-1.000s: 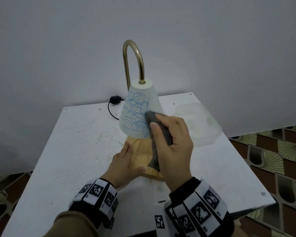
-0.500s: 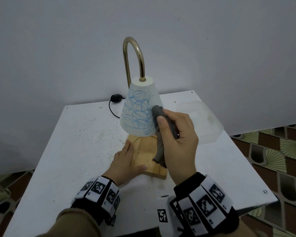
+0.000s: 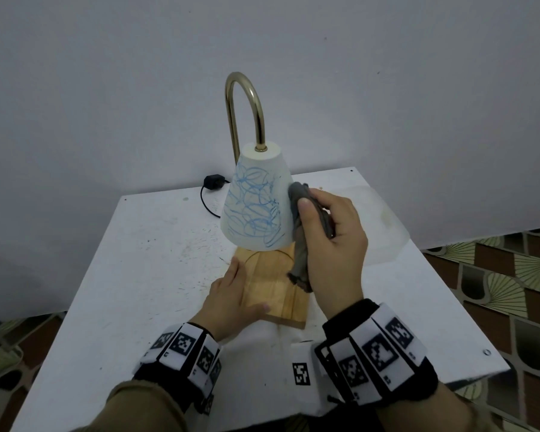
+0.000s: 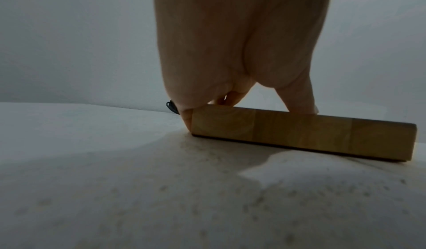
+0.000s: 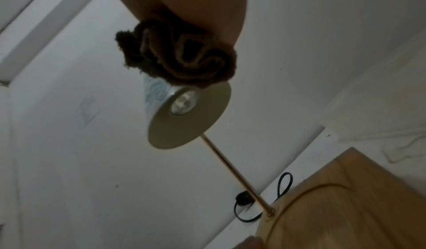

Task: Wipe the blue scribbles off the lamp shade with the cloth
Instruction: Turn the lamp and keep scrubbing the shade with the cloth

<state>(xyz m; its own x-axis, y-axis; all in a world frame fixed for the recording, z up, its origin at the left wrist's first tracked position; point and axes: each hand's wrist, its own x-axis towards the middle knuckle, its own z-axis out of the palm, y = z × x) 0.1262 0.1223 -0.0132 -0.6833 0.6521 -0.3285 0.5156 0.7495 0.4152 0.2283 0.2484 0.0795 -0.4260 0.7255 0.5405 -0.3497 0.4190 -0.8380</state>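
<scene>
A white cone lamp shade (image 3: 256, 198) covered in blue scribbles (image 3: 250, 210) hangs from a curved brass arm (image 3: 245, 107) over a wooden base (image 3: 272, 288). My right hand (image 3: 328, 238) grips a bunched grey cloth (image 3: 300, 194) and holds it against the shade's right side. From below, the right wrist view shows the cloth (image 5: 177, 58) above the shade's rim (image 5: 189, 118) and bulb. My left hand (image 3: 231, 294) lies flat on the base's left edge, thumb across the wood; in the left wrist view its fingers (image 4: 297, 98) rest on the base (image 4: 304, 136).
The lamp stands on a white, speckled table (image 3: 144, 275) against a grey wall. A black cord with a plug (image 3: 212, 182) trails behind the lamp. A clear plastic container (image 3: 371, 219) sits right of my right hand. Patterned floor tiles (image 3: 496, 275) lie beyond the table's right edge.
My right hand has carried the cloth from the shade's lower front up and around to its right side. The left hand has stayed on the base.
</scene>
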